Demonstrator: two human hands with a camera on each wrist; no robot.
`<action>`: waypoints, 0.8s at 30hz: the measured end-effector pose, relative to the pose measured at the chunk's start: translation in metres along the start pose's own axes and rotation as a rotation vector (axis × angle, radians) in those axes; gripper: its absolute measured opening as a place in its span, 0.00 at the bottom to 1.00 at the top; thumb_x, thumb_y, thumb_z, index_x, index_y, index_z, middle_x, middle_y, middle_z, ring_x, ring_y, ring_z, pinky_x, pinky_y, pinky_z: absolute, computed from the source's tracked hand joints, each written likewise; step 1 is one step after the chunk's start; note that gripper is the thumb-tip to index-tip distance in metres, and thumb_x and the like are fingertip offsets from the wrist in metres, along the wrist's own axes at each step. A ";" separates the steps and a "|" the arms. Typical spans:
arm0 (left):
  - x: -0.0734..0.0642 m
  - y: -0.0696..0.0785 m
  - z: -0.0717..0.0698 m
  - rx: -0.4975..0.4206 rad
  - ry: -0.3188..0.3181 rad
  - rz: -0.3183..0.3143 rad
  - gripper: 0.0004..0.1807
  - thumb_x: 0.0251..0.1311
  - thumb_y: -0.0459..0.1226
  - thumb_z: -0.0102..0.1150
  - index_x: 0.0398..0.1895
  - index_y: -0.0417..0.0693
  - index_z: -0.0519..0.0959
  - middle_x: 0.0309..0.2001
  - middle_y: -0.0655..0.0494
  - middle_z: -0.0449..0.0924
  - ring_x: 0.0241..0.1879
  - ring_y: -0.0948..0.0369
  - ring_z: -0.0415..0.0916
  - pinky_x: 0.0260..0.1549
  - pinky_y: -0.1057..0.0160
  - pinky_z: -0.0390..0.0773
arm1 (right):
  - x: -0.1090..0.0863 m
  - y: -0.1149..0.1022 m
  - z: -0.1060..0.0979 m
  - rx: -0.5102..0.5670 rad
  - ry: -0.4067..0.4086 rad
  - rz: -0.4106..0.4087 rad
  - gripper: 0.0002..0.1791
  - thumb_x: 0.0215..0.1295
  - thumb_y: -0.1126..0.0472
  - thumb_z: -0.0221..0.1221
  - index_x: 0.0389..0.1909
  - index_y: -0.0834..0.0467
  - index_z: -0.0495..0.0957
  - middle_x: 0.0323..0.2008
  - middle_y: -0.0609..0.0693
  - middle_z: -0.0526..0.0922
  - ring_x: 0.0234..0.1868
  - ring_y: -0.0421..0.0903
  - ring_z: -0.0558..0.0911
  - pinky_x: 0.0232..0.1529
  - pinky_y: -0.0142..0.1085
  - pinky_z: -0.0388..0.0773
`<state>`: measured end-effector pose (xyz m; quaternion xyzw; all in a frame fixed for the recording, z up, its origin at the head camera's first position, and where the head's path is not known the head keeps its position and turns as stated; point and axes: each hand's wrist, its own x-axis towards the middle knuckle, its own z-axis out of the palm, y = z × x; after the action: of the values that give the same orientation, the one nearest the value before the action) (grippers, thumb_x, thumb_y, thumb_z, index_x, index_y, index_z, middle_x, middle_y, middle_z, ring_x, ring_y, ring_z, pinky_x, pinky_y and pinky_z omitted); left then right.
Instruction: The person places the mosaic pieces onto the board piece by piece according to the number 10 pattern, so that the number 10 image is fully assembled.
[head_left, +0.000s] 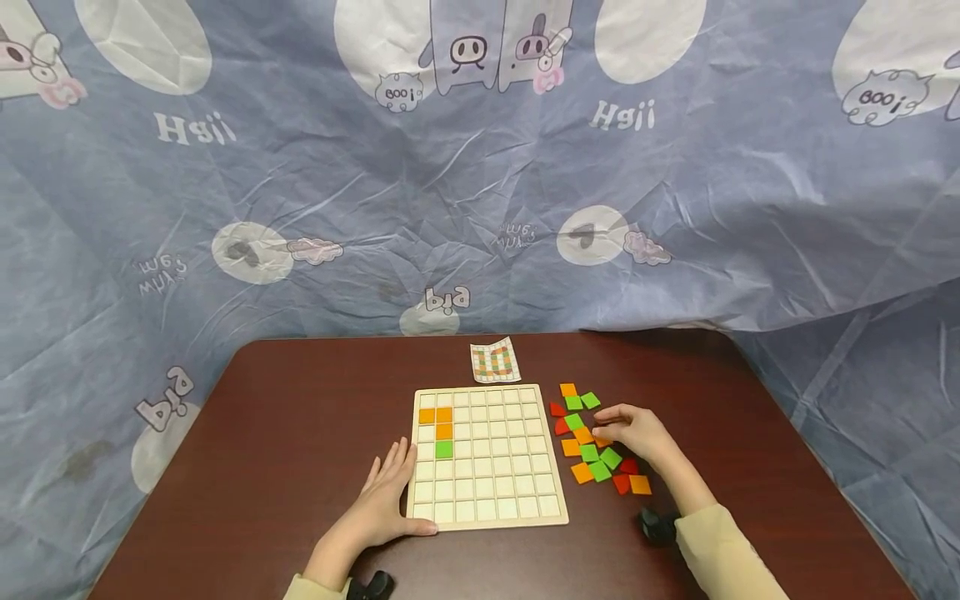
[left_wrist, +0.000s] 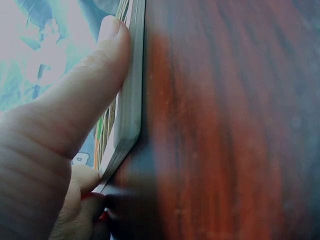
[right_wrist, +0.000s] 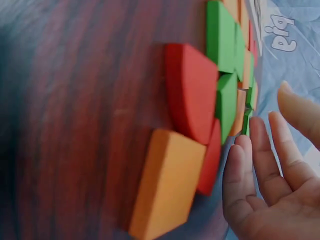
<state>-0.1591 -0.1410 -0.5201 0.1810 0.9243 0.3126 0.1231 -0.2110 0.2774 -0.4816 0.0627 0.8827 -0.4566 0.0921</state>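
Observation:
A pale wooden grid board (head_left: 483, 469) lies on the table, with three orange square tiles (head_left: 444, 431) and one green tile (head_left: 444, 449) in its upper left cells. My left hand (head_left: 386, 500) rests at the board's near left corner, fingers along the left side and the thumb (left_wrist: 107, 55) on the near edge. Over the right edge of a group of loose tiles, my right hand (head_left: 637, 432) has its fingertips close above an orange tile (head_left: 603, 442). The right wrist view shows that hand's thumb and fingers apart, nothing between them.
Loose green tiles (head_left: 611, 458), orange tiles (head_left: 641, 484) and red curved-edge pieces (right_wrist: 192, 92) lie right of the board. Behind the board is a paper sheet (head_left: 495, 361) with a coloured grid pattern. A printed cloth (head_left: 465, 183) hangs beyond the brown table (head_left: 315, 417).

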 end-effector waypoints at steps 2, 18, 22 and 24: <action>0.000 0.000 0.001 -0.003 -0.001 0.001 0.69 0.40 0.59 0.76 0.78 0.38 0.45 0.79 0.38 0.36 0.79 0.43 0.33 0.74 0.37 0.35 | 0.000 0.003 0.001 -0.030 0.002 0.000 0.21 0.60 0.61 0.67 0.51 0.66 0.80 0.48 0.62 0.84 0.45 0.52 0.83 0.48 0.44 0.82; 0.000 -0.001 0.001 -0.003 0.013 0.007 0.69 0.40 0.58 0.76 0.78 0.37 0.46 0.79 0.37 0.37 0.79 0.42 0.34 0.74 0.37 0.35 | 0.003 0.011 0.008 -0.228 0.065 -0.070 0.15 0.53 0.64 0.71 0.42 0.62 0.83 0.42 0.57 0.81 0.42 0.51 0.78 0.44 0.40 0.78; 0.001 -0.002 0.001 0.001 0.013 0.005 0.69 0.40 0.59 0.76 0.78 0.38 0.46 0.79 0.38 0.37 0.79 0.43 0.34 0.74 0.37 0.36 | 0.003 0.011 0.007 -0.230 0.058 -0.057 0.15 0.53 0.63 0.72 0.40 0.63 0.82 0.36 0.55 0.80 0.37 0.48 0.75 0.37 0.36 0.74; 0.001 -0.002 0.001 0.002 0.013 0.005 0.69 0.40 0.59 0.76 0.78 0.38 0.46 0.79 0.38 0.37 0.79 0.43 0.34 0.74 0.37 0.36 | 0.002 0.012 0.006 -0.234 0.050 -0.050 0.15 0.53 0.62 0.73 0.39 0.62 0.81 0.34 0.53 0.78 0.35 0.47 0.74 0.35 0.35 0.72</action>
<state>-0.1603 -0.1414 -0.5224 0.1814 0.9250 0.3132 0.1161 -0.2104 0.2794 -0.4945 0.0410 0.9332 -0.3510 0.0655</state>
